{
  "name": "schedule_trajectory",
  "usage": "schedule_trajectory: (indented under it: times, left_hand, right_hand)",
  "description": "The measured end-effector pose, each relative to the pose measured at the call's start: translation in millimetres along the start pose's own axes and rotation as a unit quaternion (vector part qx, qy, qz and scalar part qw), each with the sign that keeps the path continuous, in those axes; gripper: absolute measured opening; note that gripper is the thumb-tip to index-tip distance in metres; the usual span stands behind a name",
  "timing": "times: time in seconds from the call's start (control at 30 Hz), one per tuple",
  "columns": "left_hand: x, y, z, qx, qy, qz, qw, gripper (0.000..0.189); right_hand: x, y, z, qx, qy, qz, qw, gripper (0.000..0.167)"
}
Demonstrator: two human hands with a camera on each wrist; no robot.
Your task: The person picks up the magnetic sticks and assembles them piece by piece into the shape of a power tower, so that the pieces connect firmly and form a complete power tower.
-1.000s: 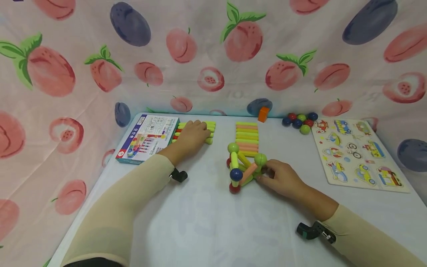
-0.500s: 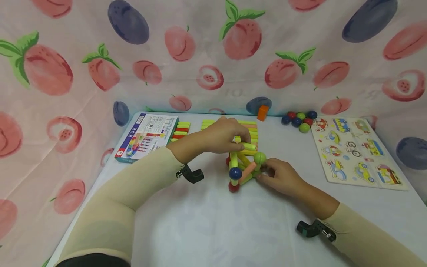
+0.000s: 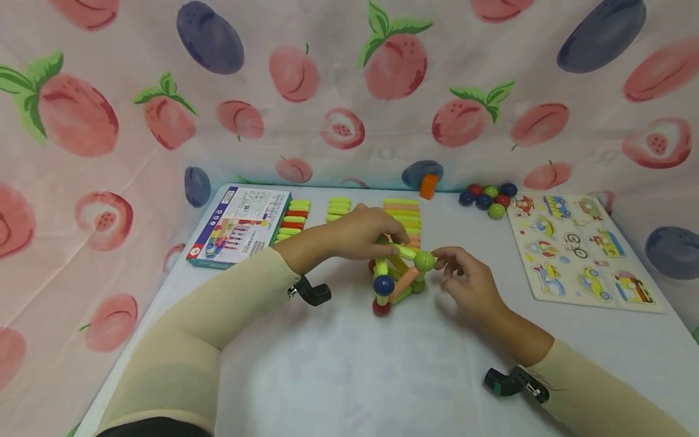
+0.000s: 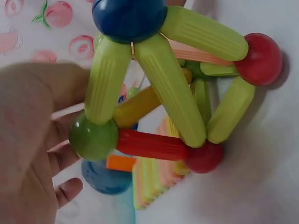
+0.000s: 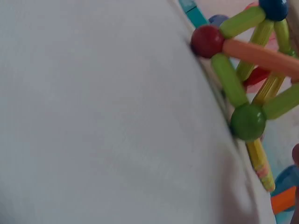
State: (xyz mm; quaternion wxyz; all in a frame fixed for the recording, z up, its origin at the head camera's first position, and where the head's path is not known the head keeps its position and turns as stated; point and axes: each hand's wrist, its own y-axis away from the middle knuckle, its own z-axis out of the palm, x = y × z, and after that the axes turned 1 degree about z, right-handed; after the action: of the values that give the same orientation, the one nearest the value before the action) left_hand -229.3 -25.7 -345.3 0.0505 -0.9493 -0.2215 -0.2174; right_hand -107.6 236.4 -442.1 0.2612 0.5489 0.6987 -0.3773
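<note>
A frame of magnetic sticks and balls [image 3: 403,284] stands on the white table between the two hands. My left hand [image 3: 363,233] reaches over its top and pinches a yellow-green stick [image 3: 405,252], whose right end meets a green ball [image 3: 424,261]. Fingertips of my right hand [image 3: 472,284] touch that ball from the right, the other fingers loosely bent. In the left wrist view, the frame's blue ball [image 4: 130,17], red stick [image 4: 152,145] and red ball [image 4: 259,59] show in front of the hand. The right wrist view catches the frame's lower green ball [image 5: 248,122]; the right hand is mostly cut off.
Behind the frame lie rows of sticks [image 3: 402,212] and a few more [image 3: 339,205]. A toy box [image 3: 240,224] with sticks beside it is at left. Loose balls [image 3: 483,201], an orange block [image 3: 428,186] and a picture puzzle board [image 3: 584,252] lie at back right.
My left hand has carried a yellow-green stick from the rows at left to the top of the frame. The right hand has shifted its fingers up from low on the frame to the upper green ball.
</note>
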Motion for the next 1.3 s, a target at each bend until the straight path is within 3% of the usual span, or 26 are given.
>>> schedule_trajectory:
  times: [0.07, 0.17, 0.23, 0.3, 0.4, 0.57, 0.87, 1.3]
  left_hand:
    - [-8.7, 3.5, 6.5, 0.023, 0.056, -0.022, 0.9979, 0.031]
    - [-25.4, 13.9, 21.9, 0.054, 0.134, -0.081, 0.9862, 0.04]
    - [-37.2, 22.0, 36.5, 0.055, 0.152, -0.116, 0.9799, 0.039]
    - [-46.0, 28.7, 51.0, 0.034, 0.148, -0.132, 0.9795, 0.037]
    - [-51.9, 35.1, 66.8, 0.022, 0.142, -0.122, 0.982, 0.037]
    - [-51.9, 37.8, 77.5, 0.053, 0.14, -0.111, 0.9824, 0.029]
    - [-51.5, 37.6, 79.2, 0.058, 0.147, -0.124, 0.9797, 0.03]
    - [-48.4, 39.3, 76.8, 0.054, 0.119, -0.13, 0.9829, 0.033]
  right_hand:
    - [-3.1, 2.0, 0.0, 0.002, -0.001, 0.027, 0.9996, 0.033]
    - [-4.4, 4.6, 3.8, -0.042, 0.053, 0.073, 0.995, 0.029]
    - [-2.6, 6.7, 7.9, -0.071, 0.097, 0.083, 0.9892, 0.03]
    - [-0.8, 7.7, 11.8, -0.079, 0.119, 0.074, 0.9869, 0.033]
    - [1.6, 6.4, 15.8, -0.068, 0.129, 0.057, 0.9877, 0.03]
    - [2.6, 3.5, 17.8, -0.065, 0.127, 0.053, 0.9883, 0.026]
    - [2.0, 5.3, 17.1, -0.062, 0.121, 0.052, 0.9893, 0.024]
    - [4.4, -4.5, 14.1, -0.066, 0.123, 0.045, 0.9892, 0.023]
